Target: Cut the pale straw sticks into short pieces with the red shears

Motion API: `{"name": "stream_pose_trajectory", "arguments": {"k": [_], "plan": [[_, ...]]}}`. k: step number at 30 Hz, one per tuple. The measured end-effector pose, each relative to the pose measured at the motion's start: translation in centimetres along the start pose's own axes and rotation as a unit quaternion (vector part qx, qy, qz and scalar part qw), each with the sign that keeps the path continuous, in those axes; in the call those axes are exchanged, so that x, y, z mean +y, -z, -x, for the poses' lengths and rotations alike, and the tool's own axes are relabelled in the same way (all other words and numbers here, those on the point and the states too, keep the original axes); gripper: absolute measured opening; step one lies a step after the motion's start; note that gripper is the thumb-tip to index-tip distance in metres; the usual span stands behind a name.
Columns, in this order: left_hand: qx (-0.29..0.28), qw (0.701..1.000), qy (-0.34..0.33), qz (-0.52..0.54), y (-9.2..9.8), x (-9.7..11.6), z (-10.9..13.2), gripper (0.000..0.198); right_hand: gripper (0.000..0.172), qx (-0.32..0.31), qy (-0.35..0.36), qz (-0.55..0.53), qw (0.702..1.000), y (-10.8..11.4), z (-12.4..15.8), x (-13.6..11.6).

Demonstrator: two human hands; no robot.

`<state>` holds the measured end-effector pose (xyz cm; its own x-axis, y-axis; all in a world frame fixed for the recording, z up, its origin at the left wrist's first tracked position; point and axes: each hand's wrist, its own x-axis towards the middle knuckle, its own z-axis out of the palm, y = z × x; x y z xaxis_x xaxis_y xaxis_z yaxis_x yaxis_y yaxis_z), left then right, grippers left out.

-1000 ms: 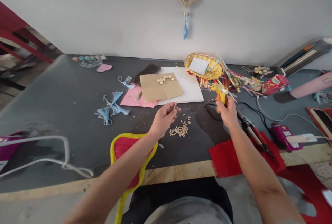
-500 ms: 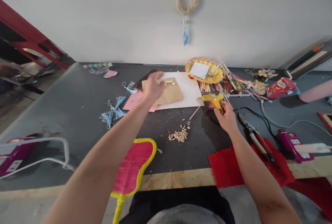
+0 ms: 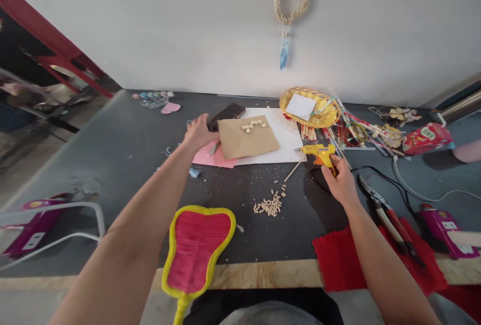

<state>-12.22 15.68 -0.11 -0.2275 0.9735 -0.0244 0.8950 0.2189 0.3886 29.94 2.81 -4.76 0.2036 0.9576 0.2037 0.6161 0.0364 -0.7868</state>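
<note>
My right hand [image 3: 341, 180] grips the handle of a yellow hot glue gun [image 3: 317, 150], its nozzle pointing left over the edge of a white sheet [image 3: 289, 139]. My left hand [image 3: 201, 133] is open, thumb apart from the fingers, above pink paper [image 3: 205, 157]. It is close to the left edge of a brown paper piece [image 3: 244, 147]; whether it touches is unclear. Small pale beads [image 3: 248, 128] form a short curved row on the brown paper. A dark flat case [image 3: 227, 113] lies behind it. My left arm partly hides blue tassels [image 3: 194, 172].
Short cut wooden pieces [image 3: 271, 204] lie near a thin stick [image 3: 293, 170]. A wicker basket [image 3: 330, 117] stands behind. Pruning shears [image 3: 387, 214] rest on red cloth [image 3: 338, 260]. A pink-and-yellow fan [image 3: 201, 245] overhangs the front edge. A beaded heart [image 3: 277, 1] hangs on the wall.
My left hand has moved left from over the brown paper to its left side, uncovering the beads and dark case. My right hand still holds the glue gun. The whole view has shifted slightly.
</note>
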Motion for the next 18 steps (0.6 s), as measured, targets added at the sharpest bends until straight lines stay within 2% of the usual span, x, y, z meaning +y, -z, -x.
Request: {"name": "stream_pose_trajectory", "arguments": {"k": [5,11,18], "plan": [[-0.012,1.0,-0.025,-0.002,-0.4,0.9,-1.3,0.092,0.049,-0.006,-0.002,0.002,1.0,0.0,0.0,0.4],[-0.011,0.999,-0.048,-0.005,-1.3,2.6,-3.8,0.085,0.051,-0.017,-0.008,-0.006,1.0,-0.1,0.0,0.6],[-0.004,1.0,-0.022,0.002,-1.8,4.2,-5.0,0.087,0.048,-0.023,-0.034,0.008,0.999,-0.1,0.0,0.2]]}}
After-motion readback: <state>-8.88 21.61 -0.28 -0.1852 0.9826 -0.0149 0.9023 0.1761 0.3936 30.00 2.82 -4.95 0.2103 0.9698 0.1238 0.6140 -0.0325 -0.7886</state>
